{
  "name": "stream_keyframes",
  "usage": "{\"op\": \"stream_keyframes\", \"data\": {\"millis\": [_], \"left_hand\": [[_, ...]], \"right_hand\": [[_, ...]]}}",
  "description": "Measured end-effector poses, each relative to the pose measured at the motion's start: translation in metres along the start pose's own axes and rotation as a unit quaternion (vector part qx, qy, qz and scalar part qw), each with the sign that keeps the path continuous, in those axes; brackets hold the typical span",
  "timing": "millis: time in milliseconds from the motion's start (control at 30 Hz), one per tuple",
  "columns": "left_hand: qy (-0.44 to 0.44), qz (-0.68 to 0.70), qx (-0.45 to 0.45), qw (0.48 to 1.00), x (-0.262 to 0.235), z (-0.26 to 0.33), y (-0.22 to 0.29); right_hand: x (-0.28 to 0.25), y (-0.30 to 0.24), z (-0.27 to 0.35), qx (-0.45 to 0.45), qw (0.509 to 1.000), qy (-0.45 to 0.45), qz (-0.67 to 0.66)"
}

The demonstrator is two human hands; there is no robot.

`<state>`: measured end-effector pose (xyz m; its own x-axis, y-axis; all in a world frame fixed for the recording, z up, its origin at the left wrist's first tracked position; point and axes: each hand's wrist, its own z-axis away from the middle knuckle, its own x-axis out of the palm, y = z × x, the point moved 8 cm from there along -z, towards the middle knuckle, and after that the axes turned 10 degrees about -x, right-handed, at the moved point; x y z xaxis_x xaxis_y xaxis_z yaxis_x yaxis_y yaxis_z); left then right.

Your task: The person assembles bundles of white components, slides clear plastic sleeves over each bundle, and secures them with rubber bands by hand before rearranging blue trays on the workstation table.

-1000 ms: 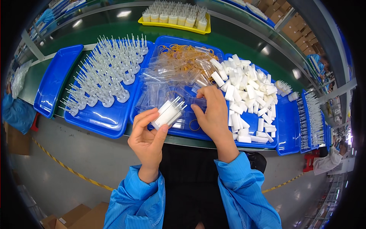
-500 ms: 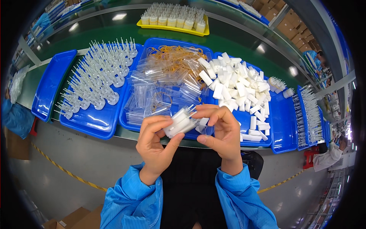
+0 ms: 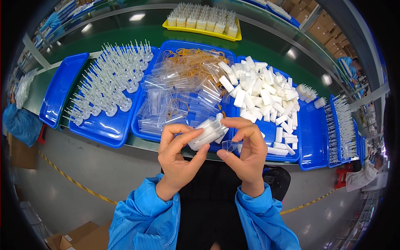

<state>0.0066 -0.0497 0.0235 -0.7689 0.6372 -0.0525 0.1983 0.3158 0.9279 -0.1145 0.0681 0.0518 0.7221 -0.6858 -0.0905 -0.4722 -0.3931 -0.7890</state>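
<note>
My left hand [image 3: 178,160] is closed round a small bundle of white foam blocks [image 3: 206,134], pinching it between thumb and fingers above the tray's near edge. At the bundle's right end, the index finger of my right hand [image 3: 250,156] touches it. A clear plastic piece [image 3: 228,146], like a short sleeve, sits between my right thumb and fingers. Just beyond my hands is a blue tray [image 3: 135,125] with clear plastic sleeves [image 3: 160,104] and tan rubber bands [image 3: 193,58]. Loose white foam blocks [image 3: 262,93] are heaped in the blue tray to its right.
Left, a blue tray [image 3: 110,135] holds rows of clear stemmed parts [image 3: 110,83], beside another blue tray [image 3: 62,93]. A yellow tray [image 3: 202,32] of banded bundles sits on the green belt [image 3: 137,31]. More filled trays and co-workers are to the right.
My right index finger has come against the bundle's end, where thin pins showed before. Both hands appear slightly farther right, and the yellow tray has shifted right.
</note>
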Motion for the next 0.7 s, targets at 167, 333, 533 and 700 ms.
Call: {"op": "stream_keyframes", "data": {"millis": [167,333,533,700], "left_hand": [[0.034,-0.017,0.016,0.999,-0.002,-0.001,0.002],[-0.027,0.202,-0.113,0.973,0.003,-0.009,-0.019],[-0.076,0.162,-0.122,0.976,0.009,-0.007,-0.013],[-0.052,0.110,-0.118,0.986,0.008,-0.005,-0.011]], "right_hand": [[0.005,-0.022,-0.001,-0.067,0.997,-0.027,0.023],[0.001,-0.008,0.004,-0.007,1.000,-0.003,0.014],[-0.013,0.006,0.016,0.060,0.997,-0.001,0.043],[-0.024,0.005,0.013,0.058,0.995,0.060,-0.049]]}}
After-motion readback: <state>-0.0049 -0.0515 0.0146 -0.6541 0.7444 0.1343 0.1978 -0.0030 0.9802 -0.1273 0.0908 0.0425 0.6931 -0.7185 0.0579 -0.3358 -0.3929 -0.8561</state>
